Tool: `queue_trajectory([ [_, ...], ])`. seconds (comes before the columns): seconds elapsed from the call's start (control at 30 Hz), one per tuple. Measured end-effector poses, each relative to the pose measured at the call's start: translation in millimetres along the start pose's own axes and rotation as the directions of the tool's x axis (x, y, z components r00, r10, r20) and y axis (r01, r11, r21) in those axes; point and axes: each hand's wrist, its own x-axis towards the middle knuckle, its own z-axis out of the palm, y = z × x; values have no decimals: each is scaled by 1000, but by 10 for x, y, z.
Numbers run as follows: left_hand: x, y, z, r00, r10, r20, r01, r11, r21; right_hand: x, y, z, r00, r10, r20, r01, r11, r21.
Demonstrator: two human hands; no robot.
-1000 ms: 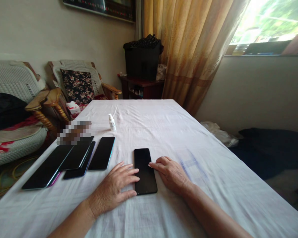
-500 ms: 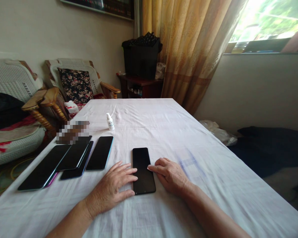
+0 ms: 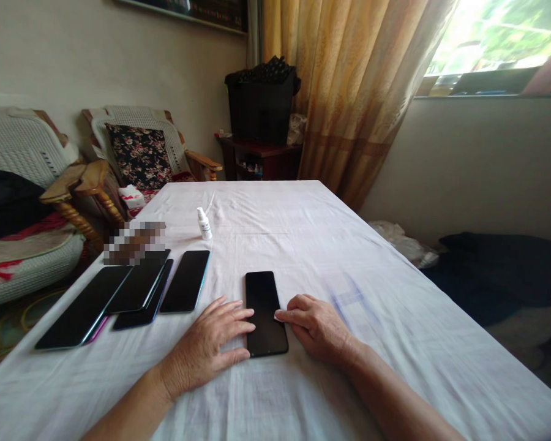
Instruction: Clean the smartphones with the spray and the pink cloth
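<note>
Black phone laid on white-clothed table, between hands. Left hand spread, fingertips rested on left edge; right hand half-curled, index set at opposite edge, grasp cannot be told. Leftward, overlapping phones and blue-edged phone laid; white bottle stood beyond, label unreadable.

We record our left hand spread beside a dark-screened smartphone, fingertips reaching over its left edge, thumb at the lower left corner. Our right hand, index finger extended and the others curled, meets the phone's right edge. The phone lies face up on a white tablecloth. Leftward we note an overlapping group of smartphones and one separate smartphone just beside it. Farther back: a white spray bottle, upright; beyond the table, a floral cushion and gold curtain.
</note>
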Motion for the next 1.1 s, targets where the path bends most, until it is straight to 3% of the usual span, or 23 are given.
queue_trajectory([
  [0.17,-1,3,4,1000,-6,1,6,1000,-6,-27,-18,-54,997,-46,54,39,992,123],
  [0.4,-4,2,9,1000,-7,-9,7,1000,0,4,-4,-24,1000,-5,14,4,999,53],
  [0.6,1,2,9,1000,-9,2,9,1000,-3,-14,-50,-106,995,-30,93,5,968,251],
  [0.8,1,-19,31,999,-38,-34,39,998,49,0,-15,-32,1000,9,30,-14,988,153],
  [0.87,0,-28,36,998,-42,-39,44,997,60,10,4,-21,999,35,38,-42,977,209],
  [0.93,2,-32,37,998,-41,-42,44,996,72,20,25,-39,995,91,49,-102,927,362],
  [1.0,7,-29,35,998,-33,-45,37,996,83,31,55,-77,975,216,50,-209,820,533],
  [1.03,9,-27,34,999,-30,-45,34,996,88,36,75,-98,948,312,65,-285,740,609],
  [1.1,12,-23,30,999,-30,-41,34,995,92,43,121,-131,843,514,160,-452,515,728],
])
